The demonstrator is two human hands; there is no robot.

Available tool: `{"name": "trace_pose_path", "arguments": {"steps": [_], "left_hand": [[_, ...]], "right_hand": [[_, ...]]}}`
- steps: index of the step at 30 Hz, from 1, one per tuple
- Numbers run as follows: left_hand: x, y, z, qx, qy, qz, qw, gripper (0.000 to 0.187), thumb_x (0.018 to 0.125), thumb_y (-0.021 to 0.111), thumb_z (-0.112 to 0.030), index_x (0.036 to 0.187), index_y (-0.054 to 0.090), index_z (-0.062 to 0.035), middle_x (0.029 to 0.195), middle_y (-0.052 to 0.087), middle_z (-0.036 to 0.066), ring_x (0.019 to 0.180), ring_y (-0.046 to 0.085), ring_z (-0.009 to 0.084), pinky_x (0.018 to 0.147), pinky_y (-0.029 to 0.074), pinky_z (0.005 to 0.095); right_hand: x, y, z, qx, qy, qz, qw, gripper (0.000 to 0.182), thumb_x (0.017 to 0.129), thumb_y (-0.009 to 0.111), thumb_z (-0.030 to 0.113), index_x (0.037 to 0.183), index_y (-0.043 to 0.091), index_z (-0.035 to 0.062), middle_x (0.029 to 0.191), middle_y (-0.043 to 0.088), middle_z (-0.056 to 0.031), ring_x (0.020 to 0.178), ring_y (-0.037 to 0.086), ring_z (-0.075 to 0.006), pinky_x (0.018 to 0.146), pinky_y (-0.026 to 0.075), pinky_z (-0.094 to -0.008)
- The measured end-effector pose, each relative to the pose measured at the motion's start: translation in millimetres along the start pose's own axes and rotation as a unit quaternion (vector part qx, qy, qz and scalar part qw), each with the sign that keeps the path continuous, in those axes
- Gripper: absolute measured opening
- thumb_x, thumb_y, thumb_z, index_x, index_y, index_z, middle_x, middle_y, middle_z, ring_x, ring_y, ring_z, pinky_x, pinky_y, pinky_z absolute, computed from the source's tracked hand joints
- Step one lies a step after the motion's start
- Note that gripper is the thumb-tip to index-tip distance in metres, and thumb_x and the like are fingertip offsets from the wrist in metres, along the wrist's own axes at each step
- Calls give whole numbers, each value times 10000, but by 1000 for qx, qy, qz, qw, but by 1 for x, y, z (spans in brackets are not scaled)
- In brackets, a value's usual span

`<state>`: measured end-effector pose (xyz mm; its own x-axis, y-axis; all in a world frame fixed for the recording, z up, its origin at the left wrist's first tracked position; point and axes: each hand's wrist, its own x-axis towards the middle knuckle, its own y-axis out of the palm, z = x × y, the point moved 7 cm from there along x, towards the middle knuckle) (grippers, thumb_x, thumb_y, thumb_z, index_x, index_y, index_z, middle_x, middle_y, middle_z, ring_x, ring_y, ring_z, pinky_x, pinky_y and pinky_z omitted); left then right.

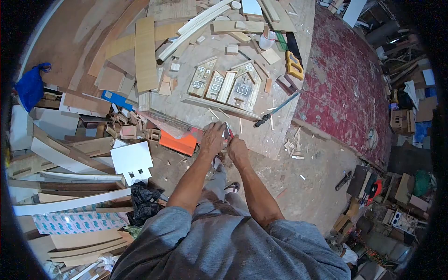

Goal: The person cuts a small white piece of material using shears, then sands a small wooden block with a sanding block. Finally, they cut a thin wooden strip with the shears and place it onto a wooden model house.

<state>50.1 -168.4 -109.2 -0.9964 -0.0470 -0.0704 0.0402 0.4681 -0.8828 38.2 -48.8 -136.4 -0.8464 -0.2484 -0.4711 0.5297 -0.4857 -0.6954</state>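
At the near edge of the worktable, my left hand (pixel 213 138) is closed with its fingers pressed down, and what lies under them is hidden. Close on its right, my right hand (pixel 237 148) grips a small red-handled cutter (pixel 230 132), its thin pale end pointing away from me beside the left fingers. Just beyond both hands lie thin wood strips (pixel 241 126). Farther in stands a small wooden model house (pixel 226 88) with white-framed windows, in several pieces on a base.
A blue rod with a black end (pixel 279 109) lies right of the model. Beyond it are a yellow-handled saw (pixel 294 64) and a white cup (pixel 267 41). Boards (pixel 147 56) crowd the left side. An orange piece (pixel 177 143) sits below the table edge; wood offcuts (pixel 294 143) litter the floor.
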Motion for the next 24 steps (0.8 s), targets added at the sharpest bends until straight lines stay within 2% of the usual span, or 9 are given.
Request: {"name": "trace_pose_path", "arguments": {"steps": [7,9,11,14,16,18,22,24], "left_hand": [[-3,0,-1,18,6,1,1000,537,768,717,-91,1279,560,-44,1264,528,120,1204,506,316,1001,453,447],[1,-3,-6,36,6,3,999,557,772,700,-72,1303,537,-31,1277,513,119,1218,496,308,1000,470,437],[2,-4,-7,52,-3,42,998,544,774,685,-57,1297,540,-28,1258,513,113,1207,499,304,986,489,430],[3,2,-4,60,11,11,998,538,764,685,-48,1283,548,-24,1251,506,105,1189,505,298,971,499,417],[1,6,-3,52,8,28,998,543,757,703,-78,1276,555,-15,1253,513,128,1184,503,315,987,471,428],[5,6,-1,50,7,31,998,551,751,721,-107,1268,562,-6,1255,520,151,1180,502,332,1003,443,440],[0,9,-4,68,16,23,997,601,739,725,-86,1307,544,-9,1273,511,146,1185,500,333,1010,439,440],[4,4,-4,74,21,16,997,612,741,728,-88,1318,539,-10,1280,509,144,1188,499,332,1013,437,440]], "right_hand": [[4,5,4,-11,-1,-11,1000,337,943,498,245,1004,563,-80,945,659,-348,901,669,-484,795,533,-544],[9,6,4,-10,-2,-15,1000,327,940,533,243,1005,580,-73,871,668,-337,886,668,-495,781,547,-521],[12,9,2,-13,-3,-3,1000,316,928,542,227,999,588,-77,882,670,-336,896,670,-488,785,548,-516],[5,4,3,-3,2,8,1000,298,908,554,202,981,603,-82,890,673,-333,903,674,-475,793,549,-510],[-4,6,-8,3,15,10,1000,290,900,557,193,970,609,-83,887,674,-331,900,677,-471,796,549,-508],[1,6,-5,-33,4,22,999,341,914,556,265,964,624,-66,959,675,-321,923,677,-456,833,539,-513],[-23,6,-20,-25,28,-9,999,329,908,556,253,969,625,-63,957,673,-323,920,673,-463,815,542,-510],[-23,5,-18,-23,-6,-30,999,282,897,557,209,942,633,-59,916,674,-317,891,675,-462,787,545,-514]]}}
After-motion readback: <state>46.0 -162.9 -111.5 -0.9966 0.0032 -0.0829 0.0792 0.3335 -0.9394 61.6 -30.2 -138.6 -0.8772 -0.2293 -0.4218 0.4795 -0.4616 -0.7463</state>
